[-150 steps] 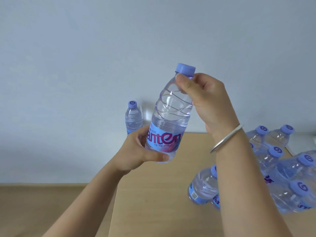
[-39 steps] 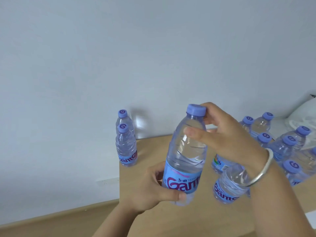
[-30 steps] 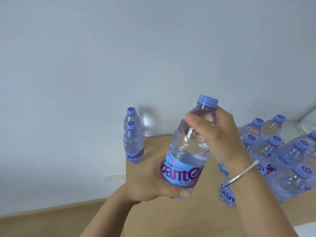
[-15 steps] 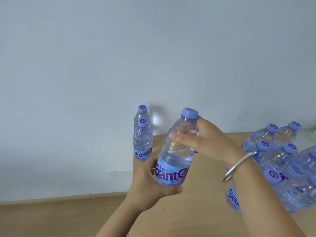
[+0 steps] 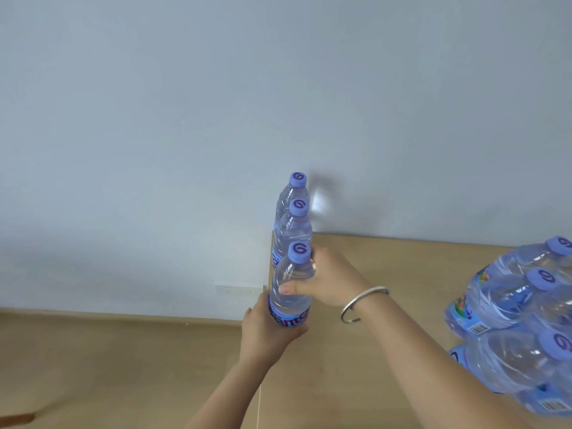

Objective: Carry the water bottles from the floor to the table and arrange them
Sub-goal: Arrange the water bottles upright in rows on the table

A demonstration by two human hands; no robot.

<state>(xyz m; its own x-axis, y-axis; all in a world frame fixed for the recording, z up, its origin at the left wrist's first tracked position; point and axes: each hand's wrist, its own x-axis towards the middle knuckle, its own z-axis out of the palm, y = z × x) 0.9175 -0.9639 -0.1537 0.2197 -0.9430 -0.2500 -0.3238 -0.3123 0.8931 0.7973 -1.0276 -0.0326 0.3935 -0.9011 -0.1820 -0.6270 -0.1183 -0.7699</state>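
Clear glossy plastic bottle (image 5: 291,292), matt plastic cap (image 5: 299,252), smooth matt wood table (image 5: 387,264), shiny metal bangle (image 5: 362,303)

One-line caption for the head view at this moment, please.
Both hands, left hand and right hand, hold the third bottle in line with two standing bottles along the table edge.

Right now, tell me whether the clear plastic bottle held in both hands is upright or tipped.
Upright: the clear plastic bottle has its purple cap directly above its blue label.
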